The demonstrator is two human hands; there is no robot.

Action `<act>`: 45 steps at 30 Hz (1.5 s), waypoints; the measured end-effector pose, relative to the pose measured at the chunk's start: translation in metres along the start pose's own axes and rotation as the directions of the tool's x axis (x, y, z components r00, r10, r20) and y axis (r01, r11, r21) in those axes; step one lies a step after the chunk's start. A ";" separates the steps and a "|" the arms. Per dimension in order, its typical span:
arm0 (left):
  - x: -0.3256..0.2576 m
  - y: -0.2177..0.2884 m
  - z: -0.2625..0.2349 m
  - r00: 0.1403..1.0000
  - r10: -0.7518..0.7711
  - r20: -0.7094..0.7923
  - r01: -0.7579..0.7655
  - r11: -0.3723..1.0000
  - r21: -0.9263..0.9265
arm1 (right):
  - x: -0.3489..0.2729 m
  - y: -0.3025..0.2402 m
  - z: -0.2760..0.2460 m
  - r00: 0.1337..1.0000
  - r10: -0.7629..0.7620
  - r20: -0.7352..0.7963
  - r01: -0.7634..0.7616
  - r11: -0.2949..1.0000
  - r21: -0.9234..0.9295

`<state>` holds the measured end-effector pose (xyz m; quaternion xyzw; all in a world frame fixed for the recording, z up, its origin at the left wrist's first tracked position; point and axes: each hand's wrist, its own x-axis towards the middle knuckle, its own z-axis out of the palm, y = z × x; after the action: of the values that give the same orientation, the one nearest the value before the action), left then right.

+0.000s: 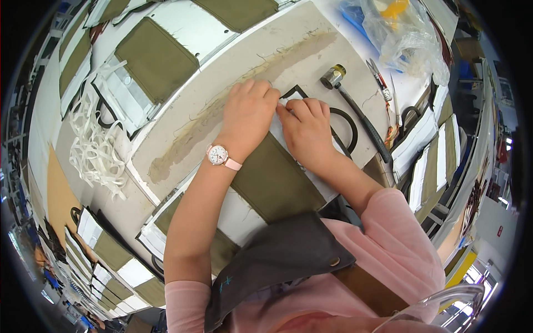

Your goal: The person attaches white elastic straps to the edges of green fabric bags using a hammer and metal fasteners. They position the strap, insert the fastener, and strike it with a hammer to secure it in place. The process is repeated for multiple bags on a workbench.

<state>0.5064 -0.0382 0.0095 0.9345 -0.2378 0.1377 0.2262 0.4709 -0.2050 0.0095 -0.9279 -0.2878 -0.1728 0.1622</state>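
A sewn fabric panel (277,178), olive green with white sections and dark edging, lies in front of me on the table. My left hand (250,114), below a pink-strapped wristwatch (217,155), has its fingers curled down at the panel's far end. Close beside it, my right hand (305,130) pinches the same white, dark-edged end with thumb and fingers. The two hands nearly touch, and the fingertips are partly hidden. A dark handle loop (347,130) sticks out to the right of my right hand.
Right of the panel lies a hammer (355,102), with scissors (380,80) beyond it. Clear plastic bags (408,41) sit at the far right. White tape (97,144) is heaped at the left. More olive and white panels (158,58) lie around the table.
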 end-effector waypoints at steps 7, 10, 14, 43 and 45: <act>0.001 0.016 0.011 0.943 -0.331 -0.026 0.324 0.934 -0.153 | -0.001 0.001 -0.002 0.999 0.044 -0.001 -0.044 0.999 0.028; -0.004 0.016 0.012 0.951 -0.305 -0.054 0.291 0.939 -0.183 | -0.001 0.001 -0.006 0.997 0.080 0.016 -0.080 0.995 0.054; -0.042 0.022 -0.013 0.971 -0.224 -0.081 0.208 0.964 -0.165 | 0.000 0.000 -0.005 0.995 0.077 0.071 -0.080 0.996 0.038; -0.361 0.078 -0.155 0.536 -0.737 -0.411 0.834 0.388 0.392 | 0.023 0.003 -0.033 0.956 -0.200 0.214 0.255 0.928 -0.273; -0.361 0.075 -0.157 0.683 -0.665 -0.303 0.712 0.514 0.479 | 0.028 -0.057 -0.011 0.910 -0.349 0.223 0.347 0.937 0.052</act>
<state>0.1380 0.1181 0.0397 0.9672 0.2131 0.1375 -0.0138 0.4566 -0.1512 0.0423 -0.8746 -0.4661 -0.0894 0.0996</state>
